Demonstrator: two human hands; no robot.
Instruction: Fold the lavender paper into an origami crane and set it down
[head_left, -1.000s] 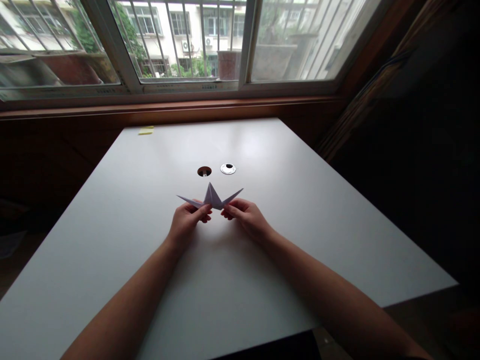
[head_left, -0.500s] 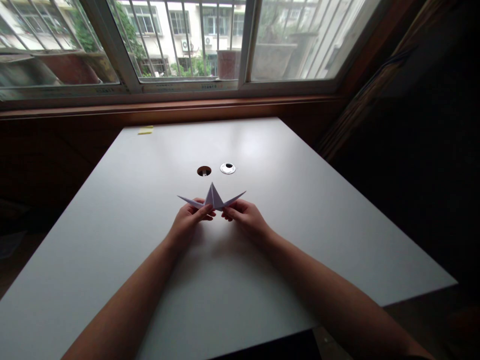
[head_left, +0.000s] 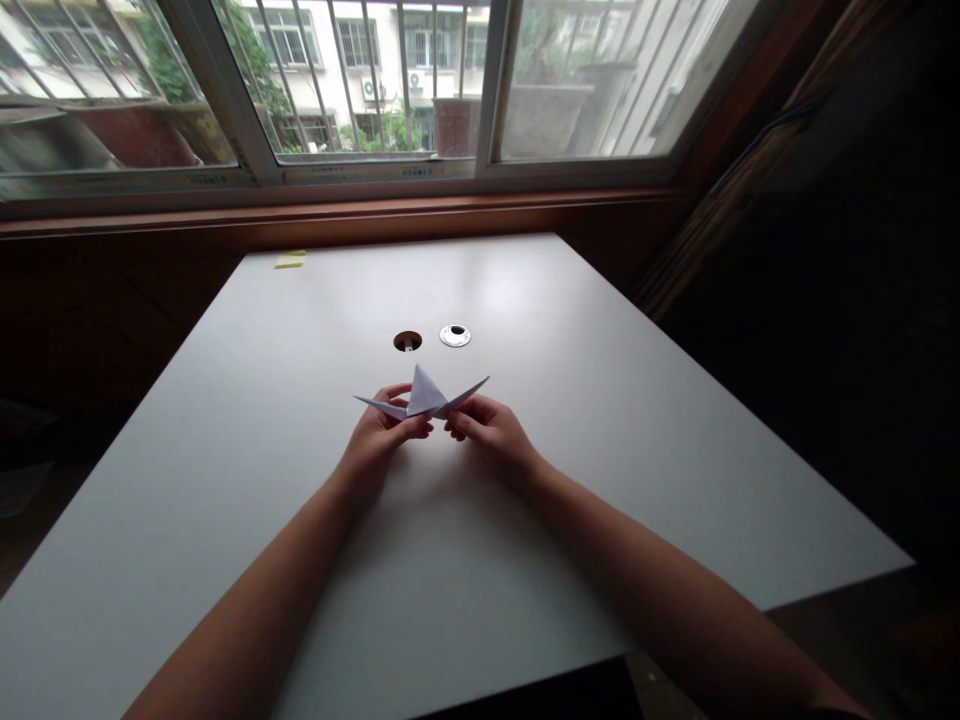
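Note:
A folded piece of white paper [head_left: 425, 393], an origami shape with a tall triangular peak and two thin points spreading to the sides, is held between both hands over the table. My left hand [head_left: 386, 425] is closed on its left lower part, thumb in front and index finger raised behind the left point. My right hand [head_left: 484, 428] pinches the base of the right point between thumb and fingers. Some fingertips of each hand are hidden behind the paper and the thumbs.
The white table [head_left: 600, 420] stretches out under my forearms. Beyond the paper are a round cable hole [head_left: 408, 342] and a silver grommet [head_left: 455, 336]. Yellow tape [head_left: 290, 260] sticks near the far left corner. A barred window [head_left: 375, 90] stands behind the table.
The paper's middle peak has turned slightly and shifted left, showing a broader flat face. My left fingers have loosened and the index finger has lifted; my right hand has hardly moved.

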